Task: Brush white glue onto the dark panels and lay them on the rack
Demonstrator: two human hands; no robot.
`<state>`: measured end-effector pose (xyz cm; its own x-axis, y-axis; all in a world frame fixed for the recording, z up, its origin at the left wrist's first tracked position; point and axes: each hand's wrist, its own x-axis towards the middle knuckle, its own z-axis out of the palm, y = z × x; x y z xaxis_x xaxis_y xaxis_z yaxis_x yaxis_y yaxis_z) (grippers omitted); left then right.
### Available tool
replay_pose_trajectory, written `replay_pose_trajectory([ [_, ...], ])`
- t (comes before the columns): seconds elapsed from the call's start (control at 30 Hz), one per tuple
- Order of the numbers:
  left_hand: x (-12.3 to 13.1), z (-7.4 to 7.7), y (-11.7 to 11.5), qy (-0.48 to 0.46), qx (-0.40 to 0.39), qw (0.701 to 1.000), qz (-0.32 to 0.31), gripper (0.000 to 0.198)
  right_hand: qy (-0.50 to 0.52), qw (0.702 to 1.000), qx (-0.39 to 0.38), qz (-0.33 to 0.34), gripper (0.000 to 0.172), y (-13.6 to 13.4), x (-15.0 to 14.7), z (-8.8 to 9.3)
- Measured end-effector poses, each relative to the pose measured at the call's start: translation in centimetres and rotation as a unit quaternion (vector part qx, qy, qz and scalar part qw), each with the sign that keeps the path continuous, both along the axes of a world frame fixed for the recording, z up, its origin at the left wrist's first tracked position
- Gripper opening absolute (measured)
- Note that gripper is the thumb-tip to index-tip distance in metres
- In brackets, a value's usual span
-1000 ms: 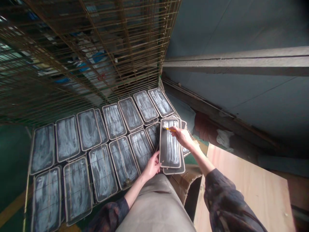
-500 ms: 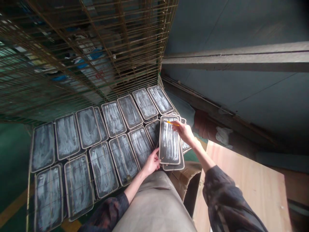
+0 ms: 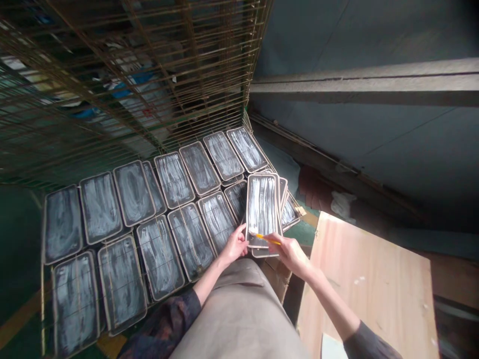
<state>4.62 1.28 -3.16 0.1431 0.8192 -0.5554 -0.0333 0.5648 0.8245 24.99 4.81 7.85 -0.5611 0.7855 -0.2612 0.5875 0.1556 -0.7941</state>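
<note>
My left hand grips the near left edge of a dark rounded panel streaked with white paint, which lies on top of a small stack of like panels. My right hand is closed on a small yellow-handled brush, whose tip rests at the panel's near end. Several more white-streaked panels lie in two rows on a wire rack shelf to the left.
Wire rack tiers rise above and behind the shelf. A plywood board lies at the lower right, with a cardboard box under the stack. My beige-clad knee fills the bottom centre. A grey wall with a ledge stands to the right.
My right hand has drawn the brush from the far end of the top panel down to its near end. The left hand stays on the panel's edge.
</note>
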Motion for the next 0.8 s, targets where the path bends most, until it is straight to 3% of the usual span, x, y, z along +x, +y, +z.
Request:
replay_pose_trajectory([
  [0.23,-0.1,-0.1,0.0,-0.001,-0.005,1.000,0.006,0.068,0.061,0.990,-0.082,-0.101,0.031,-3.0,1.8,-0.1],
  [0.37,0.0,0.3,0.1,0.002,-0.003,1.000,0.001,0.067,0.084,0.978,-0.092,-0.168,0.031,-1.4,3.4,-0.8],
  [0.5,0.1,0.8,0.3,0.007,-0.005,1.000,0.002,0.068,0.077,0.971,-0.014,-0.225,0.029,1.1,3.7,-1.1],
  [0.57,0.2,0.8,0.3,0.013,-0.009,1.000,0.006,0.067,0.076,0.972,0.013,-0.222,0.029,1.9,3.3,-0.8],
  [0.73,0.2,0.5,0.3,0.016,-0.008,1.000,0.006,0.067,0.084,0.990,-0.044,-0.103,0.028,3.2,2.4,-0.6],
  [0.8,0.1,0.4,0.3,0.018,-0.009,1.000,0.009,0.067,0.077,0.991,-0.017,-0.108,0.029,4.7,2.6,-1.3],
])
